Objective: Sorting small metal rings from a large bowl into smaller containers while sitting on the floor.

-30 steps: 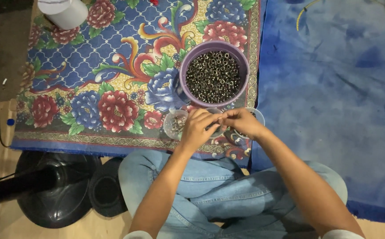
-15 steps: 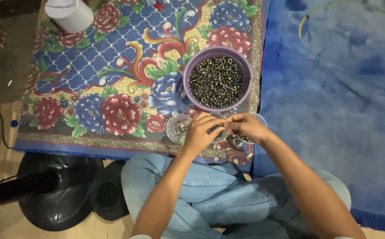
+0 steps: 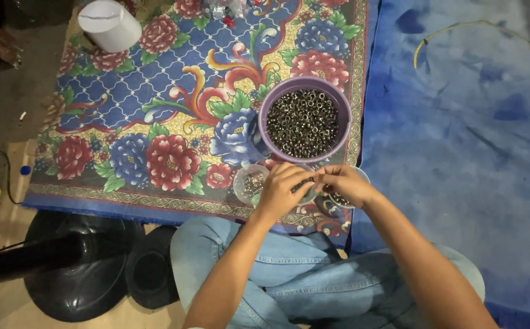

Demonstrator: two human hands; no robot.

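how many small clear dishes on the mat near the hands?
3 visible. One small clear dish left of the left hand, one between the hands, mostly covered, one under the right hand. More could be hidden beneath.

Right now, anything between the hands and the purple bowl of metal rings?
Nothing visible. Left hand and right hand meet just in front of the purple bowl of metal rings; only small clear dishes lie under and beside them.

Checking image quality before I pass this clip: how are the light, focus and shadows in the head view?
Head view: dim, warm light; the floral mat and the bowl of metal rings are fairly sharp; the left hand and right hand look slightly soft; the lower left corner, around the black fan base, sinks into shadow; no glare.
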